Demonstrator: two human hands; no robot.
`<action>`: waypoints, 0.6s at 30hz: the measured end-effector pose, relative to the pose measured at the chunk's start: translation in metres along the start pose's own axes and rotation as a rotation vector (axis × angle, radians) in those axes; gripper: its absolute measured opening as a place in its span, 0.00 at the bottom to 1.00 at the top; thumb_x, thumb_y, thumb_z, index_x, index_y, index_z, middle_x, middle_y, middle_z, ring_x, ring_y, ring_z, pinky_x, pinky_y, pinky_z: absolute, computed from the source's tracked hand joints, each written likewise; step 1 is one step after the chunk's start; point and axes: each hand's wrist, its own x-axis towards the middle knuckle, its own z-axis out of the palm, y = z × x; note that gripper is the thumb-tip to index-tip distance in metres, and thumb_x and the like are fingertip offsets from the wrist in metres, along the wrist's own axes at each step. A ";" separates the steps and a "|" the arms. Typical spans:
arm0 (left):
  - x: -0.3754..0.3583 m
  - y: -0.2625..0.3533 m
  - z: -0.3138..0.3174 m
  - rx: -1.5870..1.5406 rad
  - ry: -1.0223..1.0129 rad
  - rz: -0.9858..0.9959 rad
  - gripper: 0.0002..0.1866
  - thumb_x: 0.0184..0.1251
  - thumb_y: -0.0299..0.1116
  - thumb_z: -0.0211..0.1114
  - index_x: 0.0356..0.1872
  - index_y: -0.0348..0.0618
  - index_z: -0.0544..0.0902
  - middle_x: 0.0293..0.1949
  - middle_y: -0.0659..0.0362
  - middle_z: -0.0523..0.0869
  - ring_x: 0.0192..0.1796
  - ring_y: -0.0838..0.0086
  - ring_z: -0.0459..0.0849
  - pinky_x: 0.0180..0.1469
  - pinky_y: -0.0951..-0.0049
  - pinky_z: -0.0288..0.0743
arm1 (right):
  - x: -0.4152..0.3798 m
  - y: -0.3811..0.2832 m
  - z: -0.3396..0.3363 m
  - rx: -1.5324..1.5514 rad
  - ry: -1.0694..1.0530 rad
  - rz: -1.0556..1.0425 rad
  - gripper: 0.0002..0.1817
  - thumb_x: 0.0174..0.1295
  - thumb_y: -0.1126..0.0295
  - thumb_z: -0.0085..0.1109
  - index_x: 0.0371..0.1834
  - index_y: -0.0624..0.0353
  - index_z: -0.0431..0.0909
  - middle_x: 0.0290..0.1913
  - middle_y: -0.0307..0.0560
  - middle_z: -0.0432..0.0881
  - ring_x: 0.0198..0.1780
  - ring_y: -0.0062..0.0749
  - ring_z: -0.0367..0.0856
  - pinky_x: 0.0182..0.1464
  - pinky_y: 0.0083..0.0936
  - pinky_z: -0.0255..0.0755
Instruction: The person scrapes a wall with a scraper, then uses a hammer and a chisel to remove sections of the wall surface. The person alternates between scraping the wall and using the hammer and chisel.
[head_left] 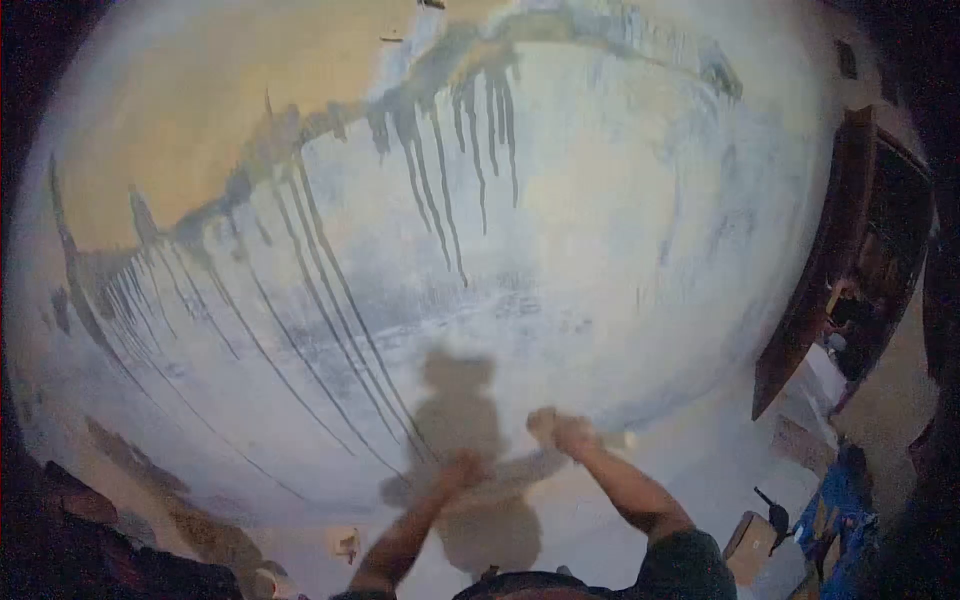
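Observation:
A large painted wall (620, 230) fills the view, pale blue-white with an orange area at the upper left and dark grey drips running down it. My right hand (570, 433) is raised near the lower part of the wall, its fingers closed round a small pale object (543, 425) too blurred to name. To its left, my left hand (463, 470) is lower down, smeared by motion, and its fingers cannot be made out. My shadow (458, 420) falls on the wall between and above the hands.
At the right, a dark wooden frame (820, 300) leads to an opening. Below it lie a blue bag or cloth (845, 500), a cardboard box (750, 548) and a dark handled item (776, 515). A socket (346, 544) shows low on the wall.

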 end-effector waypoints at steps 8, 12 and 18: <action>-0.085 0.116 -0.026 -0.211 0.633 -0.261 0.26 0.61 0.46 0.69 0.57 0.44 0.78 0.52 0.49 0.82 0.57 0.52 0.79 0.62 0.50 0.70 | -0.031 -0.041 0.037 0.180 0.283 -0.180 0.16 0.66 0.68 0.52 0.57 0.51 0.77 0.43 0.51 0.84 0.30 0.50 0.84 0.30 0.44 0.78; -0.052 0.133 -0.147 -0.070 0.843 0.105 0.26 0.58 0.42 0.73 0.57 0.46 0.79 0.60 0.49 0.79 0.62 0.49 0.76 0.65 0.50 0.68 | -0.002 -0.062 -0.095 0.118 0.407 -0.288 0.25 0.66 0.69 0.53 0.67 0.37 0.72 0.44 0.48 0.82 0.27 0.42 0.82 0.26 0.38 0.76; -0.004 0.142 -0.293 0.454 1.239 0.385 0.15 0.57 0.31 0.70 0.46 0.42 0.83 0.47 0.51 0.84 0.51 0.56 0.83 0.50 0.55 0.79 | 0.058 -0.060 -0.266 -0.296 0.509 -0.365 0.17 0.62 0.68 0.55 0.55 0.53 0.77 0.49 0.44 0.81 0.27 0.36 0.84 0.24 0.33 0.75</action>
